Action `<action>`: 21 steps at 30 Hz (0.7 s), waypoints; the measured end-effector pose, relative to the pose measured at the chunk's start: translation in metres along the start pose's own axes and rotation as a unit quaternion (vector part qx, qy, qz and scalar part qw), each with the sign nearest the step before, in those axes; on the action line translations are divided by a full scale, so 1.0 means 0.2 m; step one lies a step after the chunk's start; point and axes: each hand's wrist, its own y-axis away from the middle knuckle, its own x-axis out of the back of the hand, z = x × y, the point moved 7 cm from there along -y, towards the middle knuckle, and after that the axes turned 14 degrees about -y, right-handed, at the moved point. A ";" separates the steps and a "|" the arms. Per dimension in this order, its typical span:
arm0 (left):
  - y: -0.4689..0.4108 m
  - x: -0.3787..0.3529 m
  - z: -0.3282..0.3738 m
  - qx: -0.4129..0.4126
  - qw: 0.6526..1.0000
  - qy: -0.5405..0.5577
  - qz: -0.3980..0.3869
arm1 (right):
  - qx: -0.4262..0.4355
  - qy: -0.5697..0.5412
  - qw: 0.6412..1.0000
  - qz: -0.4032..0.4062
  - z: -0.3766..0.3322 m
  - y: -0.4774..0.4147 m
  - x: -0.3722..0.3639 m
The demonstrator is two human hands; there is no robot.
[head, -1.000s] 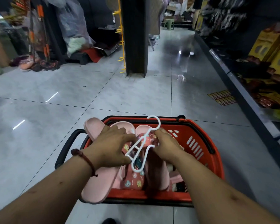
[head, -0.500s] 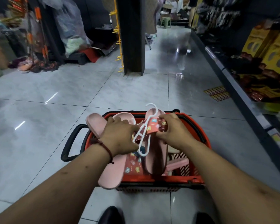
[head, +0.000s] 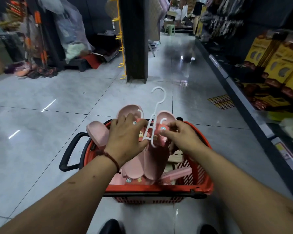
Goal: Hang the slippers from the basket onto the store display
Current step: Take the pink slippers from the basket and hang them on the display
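Observation:
A red shopping basket (head: 202, 186) with a black handle stands on the tiled floor in front of me. I hold a pair of pink slippers (head: 150, 164) on a white plastic hanger (head: 156, 105) above it, soles toward me, the hook pointing up. My left hand (head: 127, 139) grips the left slipper near its strap. My right hand (head: 181, 137) pinches the right slipper's strap beside the hanger. Another pink slipper (head: 98, 132) leans over the basket's left rim. More pink slippers lie inside the basket.
A dark pillar (head: 135, 39) with yellow display hooks (head: 120, 38) rises ahead. Shelves with yellow boxes (head: 277, 61) run along the right side. Bags and mops are piled at the back left. My shoe tips (head: 111, 226) show at the bottom edge.
Both hands have lifted the slipper pair on its hanger up out of the basket, so the hook now stands higher. The view has moved closer to the basket.

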 end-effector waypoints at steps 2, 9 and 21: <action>0.00 0.02 0.04 -0.028 0.999 -0.008 0.031 | -0.024 -0.060 0.998 0.026 0.01 -0.02 0.05; 0.00 0.06 0.13 -0.094 0.993 -0.053 0.052 | -0.110 -0.122 0.986 -0.010 0.10 -0.01 0.06; -0.01 0.10 0.04 0.003 0.974 0.223 0.032 | -0.020 -0.094 0.994 0.057 0.03 -0.04 0.08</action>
